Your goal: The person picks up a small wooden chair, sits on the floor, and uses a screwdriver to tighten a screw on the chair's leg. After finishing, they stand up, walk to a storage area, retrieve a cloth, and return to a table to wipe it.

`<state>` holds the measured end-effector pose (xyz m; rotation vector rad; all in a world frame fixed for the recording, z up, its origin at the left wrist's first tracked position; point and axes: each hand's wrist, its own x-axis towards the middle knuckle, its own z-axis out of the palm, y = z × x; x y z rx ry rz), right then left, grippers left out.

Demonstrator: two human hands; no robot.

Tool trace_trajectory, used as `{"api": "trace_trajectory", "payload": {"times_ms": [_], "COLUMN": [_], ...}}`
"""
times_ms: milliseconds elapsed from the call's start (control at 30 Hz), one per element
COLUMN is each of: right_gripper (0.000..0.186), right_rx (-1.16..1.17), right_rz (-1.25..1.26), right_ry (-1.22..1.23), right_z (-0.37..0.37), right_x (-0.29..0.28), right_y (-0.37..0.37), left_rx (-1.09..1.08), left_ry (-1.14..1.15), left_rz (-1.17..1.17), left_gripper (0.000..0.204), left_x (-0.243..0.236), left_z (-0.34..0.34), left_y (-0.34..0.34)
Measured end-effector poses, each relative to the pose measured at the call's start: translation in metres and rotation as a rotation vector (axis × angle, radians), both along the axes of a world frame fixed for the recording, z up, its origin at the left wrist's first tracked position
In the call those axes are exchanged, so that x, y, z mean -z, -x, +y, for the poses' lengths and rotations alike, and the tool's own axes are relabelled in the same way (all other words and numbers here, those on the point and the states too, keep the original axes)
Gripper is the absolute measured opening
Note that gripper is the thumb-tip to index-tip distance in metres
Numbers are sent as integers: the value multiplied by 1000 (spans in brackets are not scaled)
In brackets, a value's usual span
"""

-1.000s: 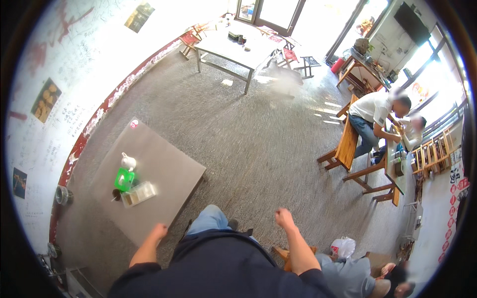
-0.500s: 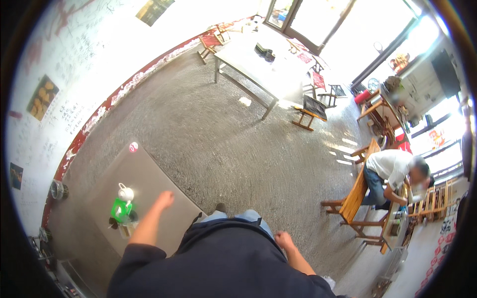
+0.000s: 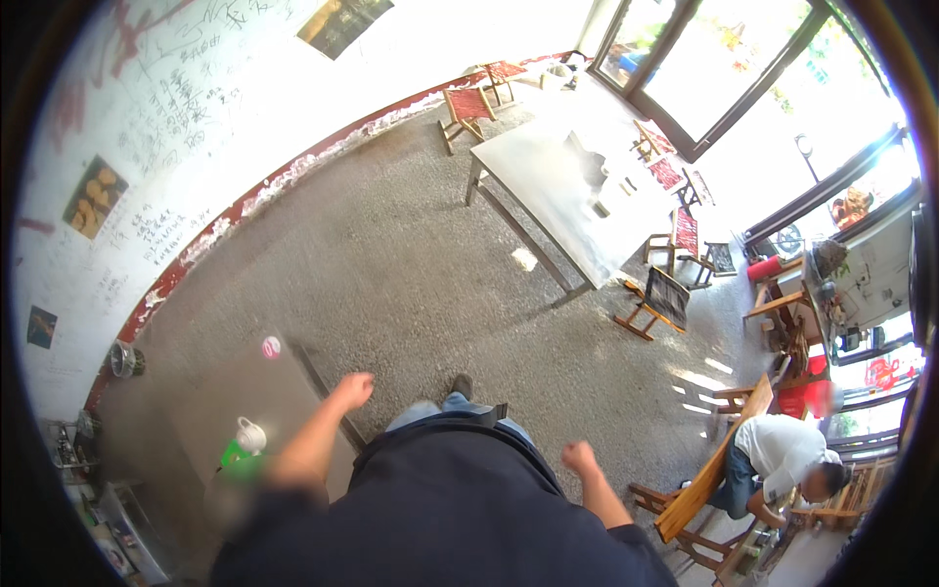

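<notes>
My left hand (image 3: 357,388) hangs in the air beside the edge of a grey table (image 3: 210,396), fingers curled in and nothing showing in them. On that table stand a white teapot (image 3: 251,435) and a bright green box-shaped thing (image 3: 233,456), both left of my left forearm. The sleeve and blur near them hide part of the green thing. My right hand (image 3: 579,456) is held out at my right side over the floor, loosely closed, touching nothing. One of my dark shoes (image 3: 462,386) shows ahead of my jeans.
Ahead is a long pale table (image 3: 538,181) with dark items on it. Folding stools (image 3: 657,300) stand around it. To the right, a person in a white top (image 3: 782,452) leans over a workbench beside a wooden bench (image 3: 719,465). A written-on wall (image 3: 196,127) runs along the left.
My body has moved forward along the grey table, and the long pale table looks nearer. My left foot and both hands have shifted; the person on the right still bends over the workbench.
</notes>
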<state>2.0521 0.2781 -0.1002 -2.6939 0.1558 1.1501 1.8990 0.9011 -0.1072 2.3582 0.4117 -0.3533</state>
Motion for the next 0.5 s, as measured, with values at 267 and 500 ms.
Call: {"api": "trace_trajectory", "payload": {"times_ms": [267,500], "right_gripper": [29,25], "right_rx": [-141,-105], "right_rz": [-302,-316], "right_ry": [-407,-372], "right_z": [219,314], "right_x": [-55,1], "right_y": [-309,-387], "left_rx": [-559,-513], "left_ry": [-54,8], "left_rz": [503,606], "left_gripper": [30,26], "left_x": [36,36], "left_z": [105,246], "left_y": [137,-8]}}
